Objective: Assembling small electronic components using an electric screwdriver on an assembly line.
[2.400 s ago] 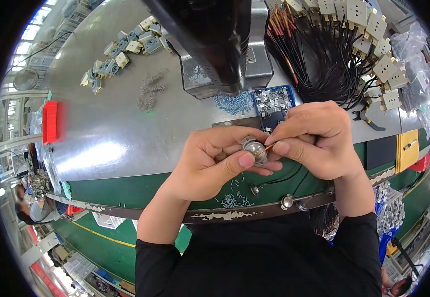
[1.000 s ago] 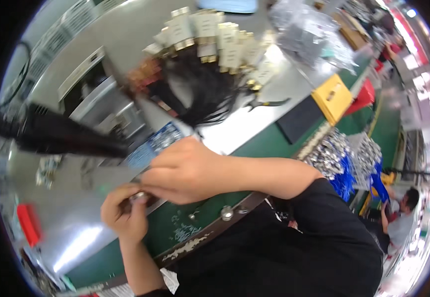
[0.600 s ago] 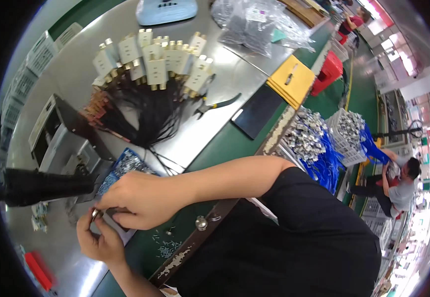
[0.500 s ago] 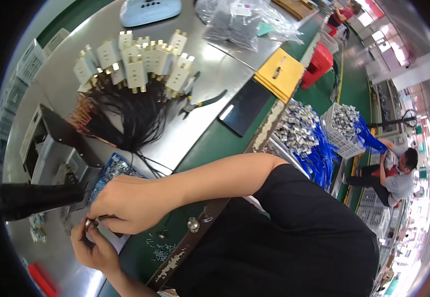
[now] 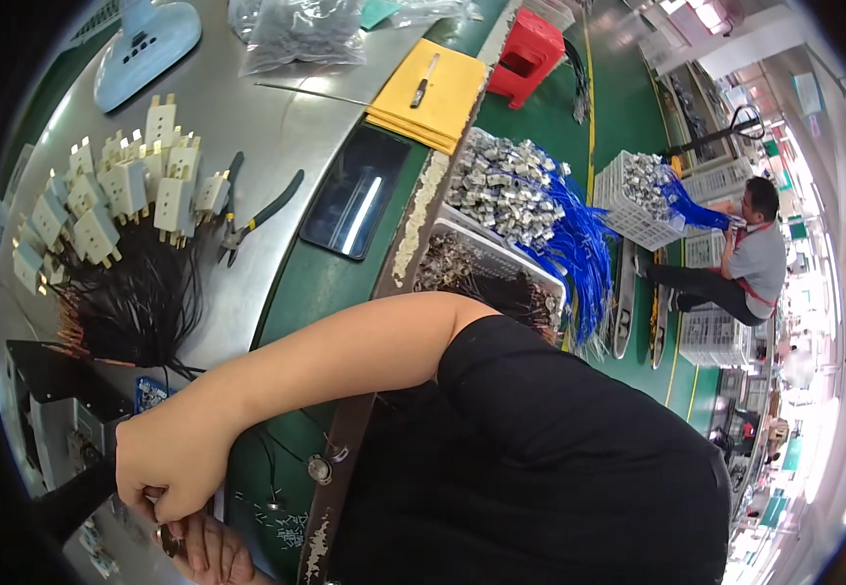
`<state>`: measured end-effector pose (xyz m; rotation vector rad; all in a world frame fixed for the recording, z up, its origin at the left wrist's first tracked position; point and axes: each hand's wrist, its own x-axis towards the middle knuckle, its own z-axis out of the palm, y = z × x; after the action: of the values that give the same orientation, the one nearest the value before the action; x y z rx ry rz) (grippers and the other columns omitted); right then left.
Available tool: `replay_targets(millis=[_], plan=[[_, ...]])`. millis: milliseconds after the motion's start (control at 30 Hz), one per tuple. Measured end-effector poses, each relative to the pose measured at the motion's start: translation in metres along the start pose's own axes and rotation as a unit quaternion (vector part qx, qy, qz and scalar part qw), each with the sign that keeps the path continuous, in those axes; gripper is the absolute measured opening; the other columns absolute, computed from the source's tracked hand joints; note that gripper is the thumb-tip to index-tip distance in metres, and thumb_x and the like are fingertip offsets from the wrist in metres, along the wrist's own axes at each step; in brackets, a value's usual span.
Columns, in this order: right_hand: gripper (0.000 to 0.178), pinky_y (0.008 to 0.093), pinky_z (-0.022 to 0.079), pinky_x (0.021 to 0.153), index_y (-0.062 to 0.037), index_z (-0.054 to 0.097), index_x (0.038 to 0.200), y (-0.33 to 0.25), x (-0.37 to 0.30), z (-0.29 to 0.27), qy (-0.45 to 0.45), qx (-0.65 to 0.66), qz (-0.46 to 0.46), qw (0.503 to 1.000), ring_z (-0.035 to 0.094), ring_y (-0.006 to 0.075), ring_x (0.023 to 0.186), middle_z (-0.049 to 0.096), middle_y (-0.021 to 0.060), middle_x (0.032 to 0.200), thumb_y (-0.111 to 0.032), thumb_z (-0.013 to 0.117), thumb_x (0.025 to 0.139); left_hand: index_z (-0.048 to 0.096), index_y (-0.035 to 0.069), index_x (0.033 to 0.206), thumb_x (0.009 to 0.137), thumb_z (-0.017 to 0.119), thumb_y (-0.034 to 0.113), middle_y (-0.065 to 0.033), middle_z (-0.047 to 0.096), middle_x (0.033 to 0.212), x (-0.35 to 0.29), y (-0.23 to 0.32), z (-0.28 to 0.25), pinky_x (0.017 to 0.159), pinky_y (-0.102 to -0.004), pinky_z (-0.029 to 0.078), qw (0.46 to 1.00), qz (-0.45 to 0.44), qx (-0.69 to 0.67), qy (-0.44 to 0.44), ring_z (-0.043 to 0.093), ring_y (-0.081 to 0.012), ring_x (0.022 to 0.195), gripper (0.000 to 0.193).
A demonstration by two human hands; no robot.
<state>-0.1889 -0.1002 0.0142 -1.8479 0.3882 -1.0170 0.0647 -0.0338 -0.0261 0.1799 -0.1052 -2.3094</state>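
Note:
Low at the left, my two hands meet over the metal bench. My left hand (image 5: 216,552) is closed, with a small brownish metal part (image 5: 168,539) at its fingertips. Just above it, my right hand (image 5: 177,460) is bent down with its fingers curled together, their tips touching or nearly touching that part. What these fingers pinch is hidden. Beside the hands stands a dark machine (image 5: 77,502) with a black arm. A small blue tray (image 5: 150,393) shows partly behind my right wrist.
White plugs (image 5: 126,185) with bundled black cables lie on the bench, beside pliers (image 5: 248,226). A dark phone (image 5: 355,190) and yellow envelopes (image 5: 433,97) lie near the edge. Screws (image 5: 291,531) are scattered by my forearm. Crates hold blue-cabled connectors (image 5: 511,185); another person (image 5: 749,253) sits beyond.
The view has swung to the right, so the bench things sit further left and lower. My right hand now bends down more over my left, covering more of the small part.

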Motion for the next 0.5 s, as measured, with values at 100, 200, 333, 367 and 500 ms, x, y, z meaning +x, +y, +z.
replay_targets(millis=[100,200,333,367,500], plan=[[0.020,0.0392,0.057,0.068,-0.0040,0.079,0.094,0.000,-0.002,0.001,0.004,0.001,-0.040,0.999,0.074,0.0289,0.076,0.076,0.0126,0.082,-0.017,0.066,0.085,0.048,-0.007,0.119,0.114,0.045,0.025,-0.0123,0.054,0.076,-0.001,0.006,0.003,0.038,-0.0256,0.046,0.999,-0.013,-0.035,-0.013,0.055,-0.0176,0.052,0.033],[0.019,0.0412,0.056,0.068,-0.0061,0.079,0.094,0.002,-0.005,0.006,0.031,0.011,-0.063,0.997,0.073,0.0307,0.076,0.076,0.0120,0.083,-0.016,0.065,0.087,0.049,-0.009,0.124,0.114,0.045,0.022,-0.0121,0.057,0.082,-0.011,0.018,-0.005,0.043,-0.0241,0.049,0.998,0.049,-0.031,-0.010,0.058,-0.0146,0.060,0.032],[0.020,0.0450,0.057,0.070,-0.0067,0.079,0.090,0.004,-0.004,0.016,0.066,-0.034,-0.049,0.996,0.072,0.0351,0.078,0.075,0.0144,0.081,-0.019,0.063,0.087,0.052,-0.008,0.128,0.114,0.048,0.020,-0.0071,0.060,0.095,-0.017,0.026,-0.006,0.061,-0.0213,0.050,0.957,0.184,0.198,0.106,0.056,-0.0095,0.074,0.032],[0.020,0.0450,0.057,0.070,-0.0067,0.079,0.090,0.003,-0.003,0.018,0.063,-0.032,-0.051,0.996,0.072,0.0351,0.078,0.075,0.0144,0.081,-0.019,0.063,0.087,0.053,-0.007,0.130,0.114,0.049,0.021,-0.0055,0.061,0.099,-0.020,0.029,-0.008,0.066,-0.0219,0.049,0.891,0.243,0.347,0.165,0.054,-0.0085,0.077,0.033],[0.024,0.0497,0.057,0.068,-0.0027,0.075,0.084,0.001,-0.003,0.023,0.044,-0.145,-0.018,0.988,0.071,0.0399,0.075,0.073,0.0173,0.078,-0.022,0.061,0.085,0.058,-0.006,0.129,0.114,0.050,0.024,-0.0062,0.065,0.106,-0.014,0.034,-0.002,0.074,-0.0232,0.048,0.791,0.243,0.531,0.183,0.057,-0.0089,0.081,0.035]])
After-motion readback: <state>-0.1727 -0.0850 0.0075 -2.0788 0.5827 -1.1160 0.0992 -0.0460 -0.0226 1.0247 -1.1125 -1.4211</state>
